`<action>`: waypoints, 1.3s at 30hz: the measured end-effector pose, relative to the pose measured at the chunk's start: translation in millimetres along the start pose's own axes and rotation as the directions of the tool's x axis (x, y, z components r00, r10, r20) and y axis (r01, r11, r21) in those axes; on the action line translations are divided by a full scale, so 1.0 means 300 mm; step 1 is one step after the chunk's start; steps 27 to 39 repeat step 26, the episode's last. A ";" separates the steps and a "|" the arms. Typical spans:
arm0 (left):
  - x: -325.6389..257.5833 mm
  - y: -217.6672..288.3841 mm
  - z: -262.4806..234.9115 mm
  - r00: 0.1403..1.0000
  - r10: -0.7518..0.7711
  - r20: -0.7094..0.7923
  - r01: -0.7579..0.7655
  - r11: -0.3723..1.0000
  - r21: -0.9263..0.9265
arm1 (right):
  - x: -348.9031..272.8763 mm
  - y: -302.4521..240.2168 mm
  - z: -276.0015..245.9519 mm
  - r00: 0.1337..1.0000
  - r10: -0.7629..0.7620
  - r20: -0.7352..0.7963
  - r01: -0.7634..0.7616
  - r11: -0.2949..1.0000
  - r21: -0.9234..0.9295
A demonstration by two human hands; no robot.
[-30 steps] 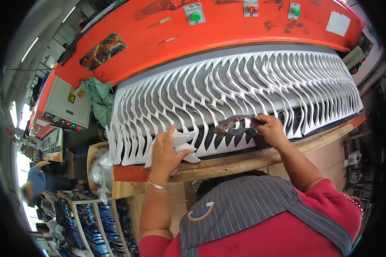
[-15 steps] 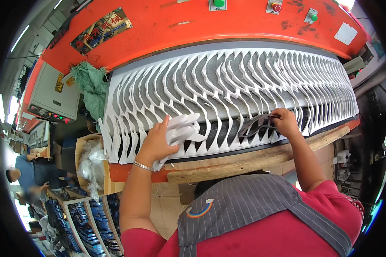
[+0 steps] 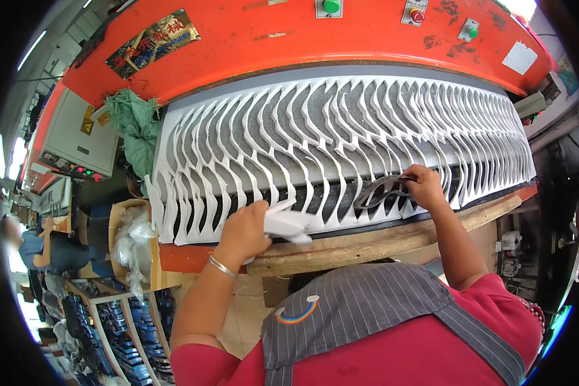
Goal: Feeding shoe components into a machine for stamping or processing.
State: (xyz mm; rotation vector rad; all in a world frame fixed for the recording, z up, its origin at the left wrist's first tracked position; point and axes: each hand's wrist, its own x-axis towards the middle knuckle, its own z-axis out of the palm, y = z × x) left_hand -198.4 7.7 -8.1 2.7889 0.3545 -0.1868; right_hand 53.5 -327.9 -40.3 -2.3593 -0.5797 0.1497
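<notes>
A thick stack of white sheet (image 3: 345,225), cut through with rows of curved openings, lies across the machine bed. My left hand (image 3: 246,233) is closed around a bundle of loose white cut pieces (image 3: 289,223) at the near edge of the stack. The pieces are slightly blurred, so their exact shape is unclear. To the right, my right hand (image 3: 425,186) pinches a dark, curved cutting die (image 3: 371,195) by its right end. The die, a thin-walled outline with gaps through it, lies over the near row of openings.
An orange-red machine beam (image 3: 367,38) with push buttons spans the far side. A wooden rail (image 3: 341,251) runs along the near edge. To the left are a green sack (image 3: 138,135), a cardboard box of clear plastic (image 3: 135,241) and a shelf rack (image 3: 125,297). Another person (image 3: 42,248) is farther left.
My left hand has moved toward me and slightly right with the white pieces, down to the near edge. My right hand and the die have barely moved.
</notes>
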 end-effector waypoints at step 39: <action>-1.129 0.839 0.817 -0.405 -0.873 -0.273 -0.823 0.478 -0.306 | 0.164 0.142 0.106 0.583 -0.708 0.398 0.581 0.706 0.405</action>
